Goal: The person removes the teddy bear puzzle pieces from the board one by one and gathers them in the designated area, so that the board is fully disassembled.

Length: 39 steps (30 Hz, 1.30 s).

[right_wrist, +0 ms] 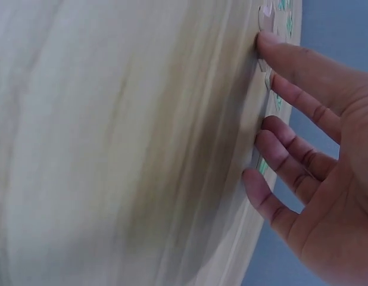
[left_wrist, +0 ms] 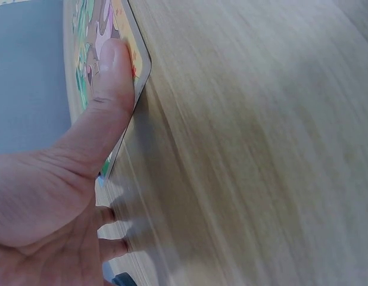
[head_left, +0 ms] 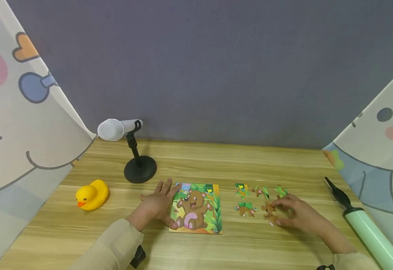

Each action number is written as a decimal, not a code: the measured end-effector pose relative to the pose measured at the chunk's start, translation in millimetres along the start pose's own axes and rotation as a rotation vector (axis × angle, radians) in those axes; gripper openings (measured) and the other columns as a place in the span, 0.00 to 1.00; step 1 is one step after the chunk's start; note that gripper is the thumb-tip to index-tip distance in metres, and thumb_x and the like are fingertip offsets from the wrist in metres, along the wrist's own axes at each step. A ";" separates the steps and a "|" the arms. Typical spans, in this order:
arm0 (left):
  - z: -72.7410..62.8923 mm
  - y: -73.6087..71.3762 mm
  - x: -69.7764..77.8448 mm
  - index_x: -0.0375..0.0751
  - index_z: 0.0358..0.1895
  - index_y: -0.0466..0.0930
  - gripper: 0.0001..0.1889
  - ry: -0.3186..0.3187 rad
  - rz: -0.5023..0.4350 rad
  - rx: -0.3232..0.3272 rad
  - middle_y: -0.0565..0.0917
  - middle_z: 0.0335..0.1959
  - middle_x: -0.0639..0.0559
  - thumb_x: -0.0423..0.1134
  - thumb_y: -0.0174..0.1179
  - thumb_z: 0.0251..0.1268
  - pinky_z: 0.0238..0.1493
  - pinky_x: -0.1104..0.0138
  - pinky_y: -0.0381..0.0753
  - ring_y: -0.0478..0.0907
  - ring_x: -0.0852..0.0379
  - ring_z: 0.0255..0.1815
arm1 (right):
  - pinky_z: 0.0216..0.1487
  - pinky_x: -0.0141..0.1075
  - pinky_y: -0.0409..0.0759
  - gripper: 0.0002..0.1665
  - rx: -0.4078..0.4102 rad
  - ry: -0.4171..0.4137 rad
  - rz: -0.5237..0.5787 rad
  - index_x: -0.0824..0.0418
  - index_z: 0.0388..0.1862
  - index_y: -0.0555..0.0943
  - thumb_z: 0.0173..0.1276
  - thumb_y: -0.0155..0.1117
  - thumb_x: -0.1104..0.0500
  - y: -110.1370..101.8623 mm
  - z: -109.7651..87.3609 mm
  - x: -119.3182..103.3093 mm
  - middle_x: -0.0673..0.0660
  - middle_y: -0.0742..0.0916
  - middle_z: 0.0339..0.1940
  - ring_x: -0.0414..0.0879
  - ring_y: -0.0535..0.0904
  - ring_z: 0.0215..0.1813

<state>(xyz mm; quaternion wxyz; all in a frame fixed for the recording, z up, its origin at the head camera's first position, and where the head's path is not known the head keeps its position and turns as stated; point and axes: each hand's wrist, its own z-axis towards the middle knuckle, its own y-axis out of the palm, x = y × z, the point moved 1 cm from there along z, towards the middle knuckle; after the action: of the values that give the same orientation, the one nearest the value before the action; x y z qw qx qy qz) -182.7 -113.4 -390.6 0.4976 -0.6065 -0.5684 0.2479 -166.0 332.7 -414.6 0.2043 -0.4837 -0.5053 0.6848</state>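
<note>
My left hand [head_left: 158,205] rests with spread fingers over the left edge of a square bear puzzle board [head_left: 213,228]. In the left wrist view its thumb [left_wrist: 115,77] presses on the board's corner. At the right, my right hand [head_left: 299,214] pinches a brown puzzle piece [head_left: 268,213] between thumb and index finger, low at the tabletop. The right wrist view shows its other fingers [right_wrist: 279,161] loosely bent close to the wood. Near it lie a green piece [head_left: 281,191], a brown-and-green piece [head_left: 260,192], a bear-face piece [head_left: 246,210] and a yellow-bird piece [head_left: 241,189].
A yellow rubber duck [head_left: 93,195] sits at the left. Behind it a white microphone [head_left: 115,129] is mounted on a black stand [head_left: 140,169]. A pale green hand pump [head_left: 372,236] lies along the right edge of the wooden table [head_left: 196,161]. A grey partition [head_left: 196,75] closes off the back.
</note>
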 end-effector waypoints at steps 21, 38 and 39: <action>0.7 -0.6 1.2 0.42 0.82 0.49 0.67 -0.009 0.012 -0.010 0.46 0.82 0.34 0.57 0.82 0.37 0.51 0.19 0.62 0.43 0.29 0.81 | 0.35 0.32 0.81 0.17 0.111 -0.078 0.307 0.61 0.53 0.84 0.66 0.74 0.59 15.0 31.7 -62.7 0.53 0.84 0.42 0.41 0.78 0.39; 0.9 -1.5 1.9 0.43 0.82 0.48 0.68 -0.019 0.015 -0.019 0.45 0.82 0.34 0.58 0.82 0.37 0.51 0.19 0.61 0.42 0.30 0.81 | 0.43 0.34 0.80 0.21 0.015 0.014 0.445 0.59 0.55 0.84 0.67 0.74 0.52 43.8 60.8 -120.2 0.56 0.84 0.50 0.48 0.78 0.46; 0.9 -1.5 1.8 0.43 0.82 0.48 0.68 -0.020 0.015 -0.020 0.45 0.82 0.34 0.58 0.82 0.37 0.52 0.19 0.61 0.42 0.30 0.81 | 0.43 0.34 0.80 0.21 0.006 0.013 0.453 0.59 0.55 0.84 0.67 0.74 0.52 45.2 62.6 -122.5 0.56 0.84 0.50 0.48 0.78 0.46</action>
<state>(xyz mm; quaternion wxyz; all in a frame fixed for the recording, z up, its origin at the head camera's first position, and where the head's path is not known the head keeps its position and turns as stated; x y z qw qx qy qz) -183.8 -111.6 -389.2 0.4838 -0.6133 -0.5712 0.2522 -155.9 189.3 -397.6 0.0500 -0.5886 -0.3804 0.7115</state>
